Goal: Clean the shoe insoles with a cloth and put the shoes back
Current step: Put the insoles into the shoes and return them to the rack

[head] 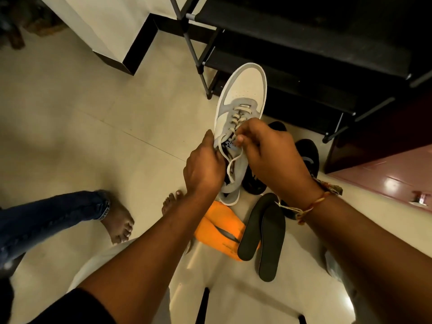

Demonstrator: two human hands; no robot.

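At mid-frame the person is holding one white sneaker (240, 97), toe toward the rack (304, 54). The left hand (203, 169) is gripping its collar and the right hand (268, 153) is pinching the tongue. Lower down, two black insoles (271, 242) are lying side by side, one overlapping one orange cloth (215, 225). Two black shoes (308, 157) are sitting behind the right hand.

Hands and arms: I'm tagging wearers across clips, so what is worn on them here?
No gloves or rings show, and no sleeves reach the wrists. The left hand wears nothing; the right hand has a red-orange thread bracelet at the wrist, with pale knotted strands and a frayed tassel.
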